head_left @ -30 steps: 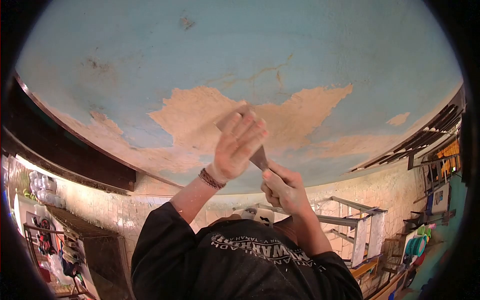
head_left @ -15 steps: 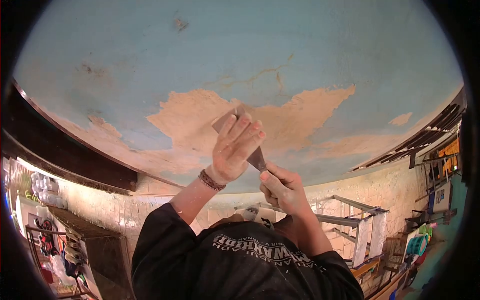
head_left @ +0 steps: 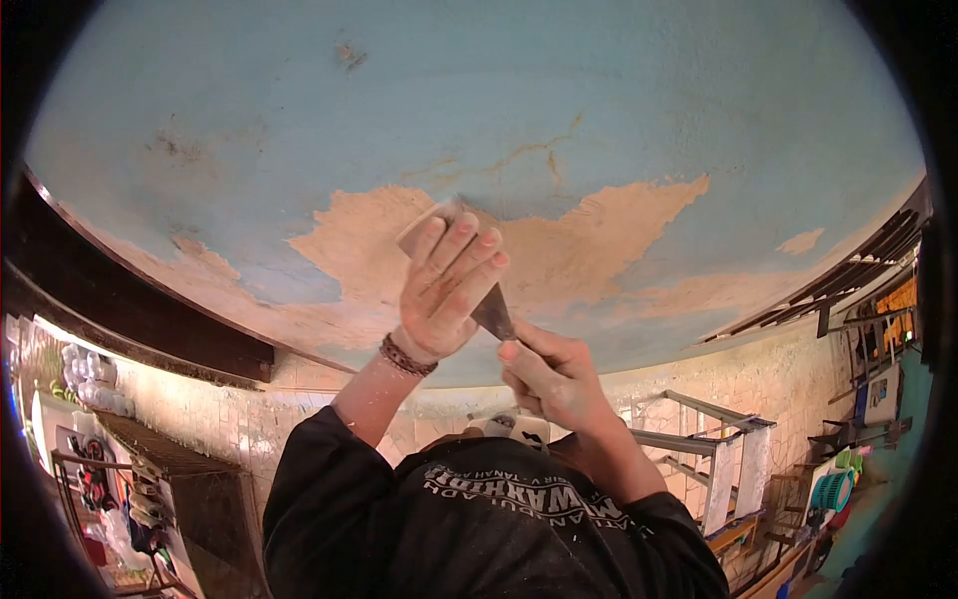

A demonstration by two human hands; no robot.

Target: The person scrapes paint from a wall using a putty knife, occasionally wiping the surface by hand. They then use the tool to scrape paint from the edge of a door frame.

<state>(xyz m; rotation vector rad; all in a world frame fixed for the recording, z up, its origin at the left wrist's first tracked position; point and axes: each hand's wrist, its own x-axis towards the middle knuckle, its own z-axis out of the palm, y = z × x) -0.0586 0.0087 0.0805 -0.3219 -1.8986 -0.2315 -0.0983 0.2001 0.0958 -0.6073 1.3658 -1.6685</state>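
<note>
My right hand (head_left: 554, 377) is closed round the handle of a putty knife (head_left: 495, 313), whose wide metal blade points up and to the left. My left hand (head_left: 444, 285), with a braided bracelet at the wrist, lies with its fingers stretched out flat against the blade and covers much of it. The blade's front edge is against the ceiling (head_left: 639, 100), over a bare tan patch (head_left: 579, 250) with ragged edges in the blue paint. White dust coats both hands. The handle is mostly hidden in my right fist.
Thin cracks (head_left: 519, 152) run through the paint above the patch. A dark beam (head_left: 130, 290) crosses at the left. A stepladder (head_left: 723, 469) stands at the lower right, and shelves with household items (head_left: 100, 479) are at the lower left.
Both hands and the putty knife have shifted together to the left and slightly up across the bare patch. Their hold is the same.
</note>
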